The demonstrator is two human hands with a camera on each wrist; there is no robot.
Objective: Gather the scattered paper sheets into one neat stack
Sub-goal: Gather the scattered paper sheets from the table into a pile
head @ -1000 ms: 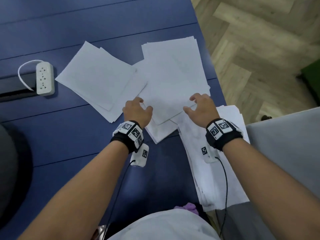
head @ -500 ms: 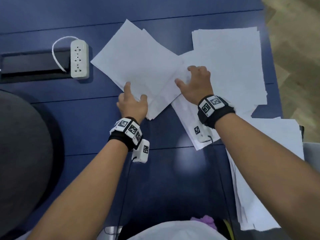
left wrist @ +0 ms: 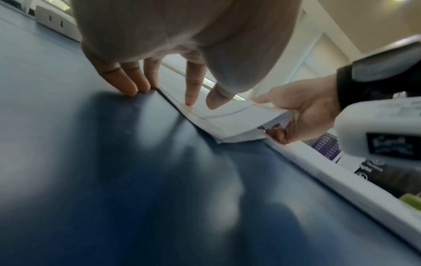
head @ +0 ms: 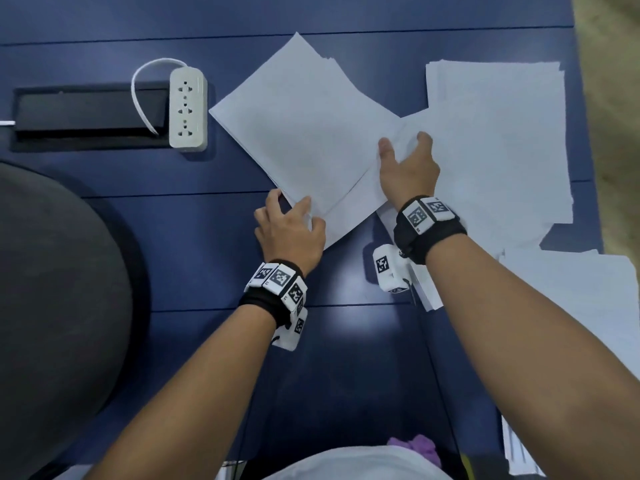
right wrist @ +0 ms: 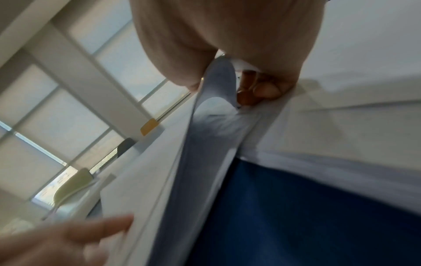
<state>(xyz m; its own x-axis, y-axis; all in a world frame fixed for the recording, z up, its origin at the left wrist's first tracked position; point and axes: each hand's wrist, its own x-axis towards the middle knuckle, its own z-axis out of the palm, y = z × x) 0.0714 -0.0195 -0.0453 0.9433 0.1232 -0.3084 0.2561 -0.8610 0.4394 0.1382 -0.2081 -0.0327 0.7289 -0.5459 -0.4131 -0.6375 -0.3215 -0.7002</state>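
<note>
- Compared with half a second before, the left hand [head: 289, 233] had slid right along the near edge of the tilted paper sheets [head: 304, 140], and the right hand [head: 408, 168] had reached further up the frame onto their right side.
- The power strip [head: 188, 109] had stayed put at the upper left on the blue counter [head: 173, 258].
- The left hand was spread fairly wide, fingers straight, three fingertips on the counter against the paper's edge, forefinger and thumb pressing on its corner.
- The right hand pinched the lifted right edge of the sheets, thumb on top, curled fingers [right wrist: 262, 90] beneath.
- More paper [head: 495, 133] lay fanned at the upper right of the frame, partly overlapping.
</note>
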